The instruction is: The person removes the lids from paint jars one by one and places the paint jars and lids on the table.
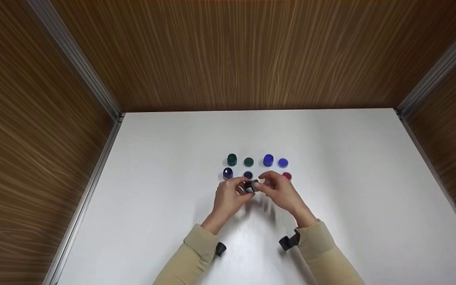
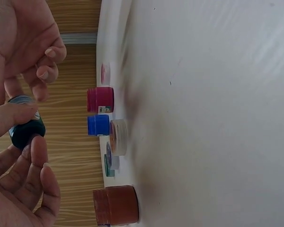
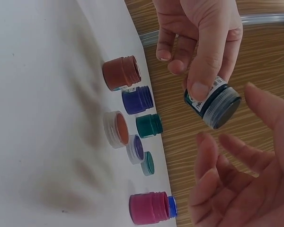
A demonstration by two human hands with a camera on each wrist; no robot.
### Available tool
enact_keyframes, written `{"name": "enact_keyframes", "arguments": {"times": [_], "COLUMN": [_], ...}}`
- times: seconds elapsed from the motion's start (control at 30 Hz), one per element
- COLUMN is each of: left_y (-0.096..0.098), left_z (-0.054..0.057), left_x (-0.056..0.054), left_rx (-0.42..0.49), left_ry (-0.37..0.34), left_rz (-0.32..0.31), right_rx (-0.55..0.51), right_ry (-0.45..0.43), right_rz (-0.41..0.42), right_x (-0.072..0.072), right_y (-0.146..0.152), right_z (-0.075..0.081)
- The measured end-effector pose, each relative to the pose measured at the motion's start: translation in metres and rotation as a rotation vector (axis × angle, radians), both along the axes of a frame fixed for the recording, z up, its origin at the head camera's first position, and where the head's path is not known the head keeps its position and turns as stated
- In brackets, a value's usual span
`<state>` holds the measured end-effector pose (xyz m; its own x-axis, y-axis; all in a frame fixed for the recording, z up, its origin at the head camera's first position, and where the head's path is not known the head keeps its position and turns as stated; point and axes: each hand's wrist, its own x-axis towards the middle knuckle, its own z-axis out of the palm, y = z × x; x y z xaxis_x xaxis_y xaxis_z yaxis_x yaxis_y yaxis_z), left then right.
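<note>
My left hand grips a small dark teal paint jar by its side, thumb over the white label. The jar is tilted, and its clear-rimmed lid faces my right hand. In the right wrist view, the thumb and fingers of that hand are spread around the lid, with a gap between them and it. Below both hands stand a brown paint jar and a pink paint jar, hidden by the hands in the head view.
Beyond the hands are a green jar, a blue jar and a purple jar. Beside them lie a green lid, a blue lid, a purple lid and a red lid. Wood-grain panels enclose the white table.
</note>
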<state>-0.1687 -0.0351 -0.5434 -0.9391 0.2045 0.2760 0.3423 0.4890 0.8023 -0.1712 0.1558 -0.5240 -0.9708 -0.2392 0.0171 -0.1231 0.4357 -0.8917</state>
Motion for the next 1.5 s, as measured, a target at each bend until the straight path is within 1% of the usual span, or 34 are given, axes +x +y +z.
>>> {"name": "enact_keyframes", "arguments": {"times": [0.1,0.3,0.37,0.5,0.57,0.63,0.77,0.93,1.1,1.2,1.4,1.5], "left_y": [0.0001,-0.0002,-0.0002,0.0013,0.0022,0.0028,0.0029,0.002,0.0025,0.0034,0.0033,0.0034], "left_z": [0.0002,0.0,-0.0003,-0.0006,-0.0007,-0.0003,0.0,-0.0021,-0.0026,-0.002,-0.001,-0.0017], "left_x": [0.0004,0.0013,0.0014,0.0017,0.0019,0.0021,0.0023,0.0019,0.0025,0.0029,0.004,0.0042], "left_rx": [0.001,0.026,0.031,0.02,0.002,-0.009,-0.009,0.015,0.003,-0.004,-0.002,0.004], "left_ry": [-0.003,-0.007,-0.009,-0.019,-0.025,-0.029,-0.022,0.012,0.036,0.031,0.021,0.023], "left_rz": [0.002,-0.003,-0.003,0.01,0.02,0.028,0.028,0.026,0.038,0.046,0.045,0.04], "right_rx": [-0.017,-0.013,-0.009,0.004,0.005,0.003,-0.01,-0.025,-0.012,0.0,-0.013,-0.019], "right_ry": [-0.014,0.035,0.041,0.025,0.018,0.016,0.027,0.05,0.021,0.018,0.04,0.027], "right_rz": [-0.007,0.067,0.078,0.046,0.026,0.025,0.055,0.097,0.068,0.052,0.089,0.087], "right_x": [-0.0007,0.0012,0.0027,0.0044,0.0035,0.0023,0.001,0.0015,0.002,0.0023,0.0023,0.002], "right_y": [-0.0007,0.0005,-0.0003,-0.0027,-0.0025,-0.0012,0.0022,0.0039,0.0002,-0.0009,0.0019,0.0026], "right_z": [-0.0005,0.0011,0.003,0.006,0.0046,0.0023,-0.0004,-0.0027,-0.002,-0.0009,-0.0012,-0.0017]}}
